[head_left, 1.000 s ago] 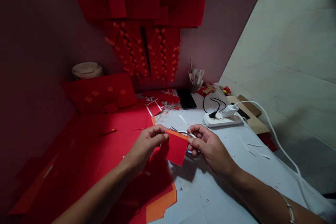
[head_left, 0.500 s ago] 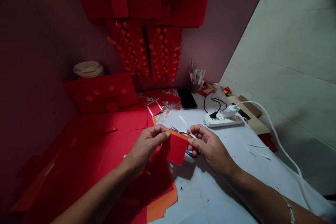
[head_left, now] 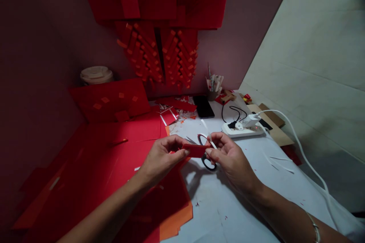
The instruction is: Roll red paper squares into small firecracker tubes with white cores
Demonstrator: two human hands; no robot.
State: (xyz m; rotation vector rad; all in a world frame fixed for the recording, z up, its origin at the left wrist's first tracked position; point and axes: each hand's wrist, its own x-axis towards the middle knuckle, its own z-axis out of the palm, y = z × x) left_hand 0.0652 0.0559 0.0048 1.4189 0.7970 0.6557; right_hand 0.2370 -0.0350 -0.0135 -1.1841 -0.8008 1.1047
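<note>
A small piece of red paper point(head_left: 196, 151) is stretched between my two hands above the table. My left hand point(head_left: 167, 155) is closed on its left end, thumb in front and fingers behind. At the right end, my right hand point(head_left: 229, 155) pinches it with thumb and fingers. A thin white strip point(head_left: 205, 126) passes by my right fingers; whether they hold it is unclear. Behind and below the paper lie scissors point(head_left: 209, 167) with dark handles, partly hidden by my hands. The paper shows as a narrow band; I cannot tell whether it is folded or tilted.
Red sheets point(head_left: 125, 159) cover the left side, with orange paper point(head_left: 182, 218) beneath. Further back are a phone point(head_left: 203, 107), paper scraps point(head_left: 185, 114) and a cup of tools point(head_left: 212, 93). A power strip point(head_left: 242, 131) with a white cable point(head_left: 296, 136) stands right.
The red paper showed a broad face with an orange strip on its top edge; now only a narrow red band shows. More of the scissors' handles is visible. Both hands stay nearly in place.
</note>
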